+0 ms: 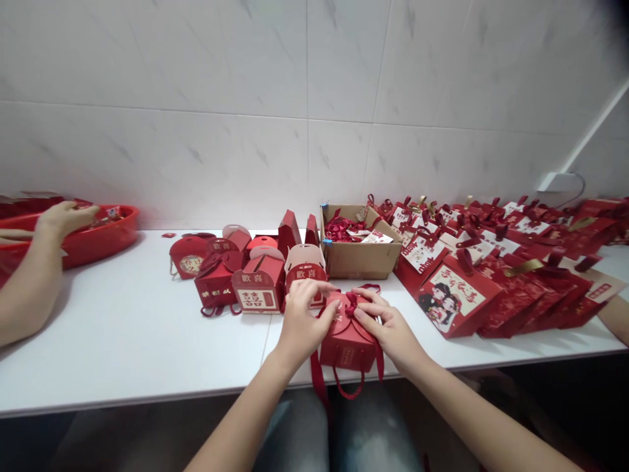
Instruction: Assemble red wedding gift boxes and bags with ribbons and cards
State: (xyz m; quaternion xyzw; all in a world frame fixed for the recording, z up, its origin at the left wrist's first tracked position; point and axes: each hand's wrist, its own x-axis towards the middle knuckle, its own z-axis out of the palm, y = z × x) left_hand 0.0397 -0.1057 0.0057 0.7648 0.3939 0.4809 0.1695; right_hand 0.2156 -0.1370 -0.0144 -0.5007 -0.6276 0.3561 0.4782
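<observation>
Both hands are working on one small red gift box [346, 337] that is sitting at the near edge of the white tabletop [132, 334], upright, its peaked top pointing up and its long axis running roughly away from the person. The left hand [301, 321] is resting on the box's left top, fingers [322, 288] curled together over the flap. The right hand [390, 328] is holding the right side, its fingers [366, 298] pinching the dark red ribbon bow [351, 303] on the top. Ribbon tails [318, 377] are hanging over the tabletop edge.

Behind the box, about seven or eight red boxes [258, 288] of mixed shapes are standing in a loose cluster. One open cardboard carton [361, 255] is holding ribbons and tags. To the right, several rows of finished red bags [457, 298] are lying tilted, too many and too overlapped to count. At far left, another person's hand [63, 216] is reaching into one red tray [93, 239].
</observation>
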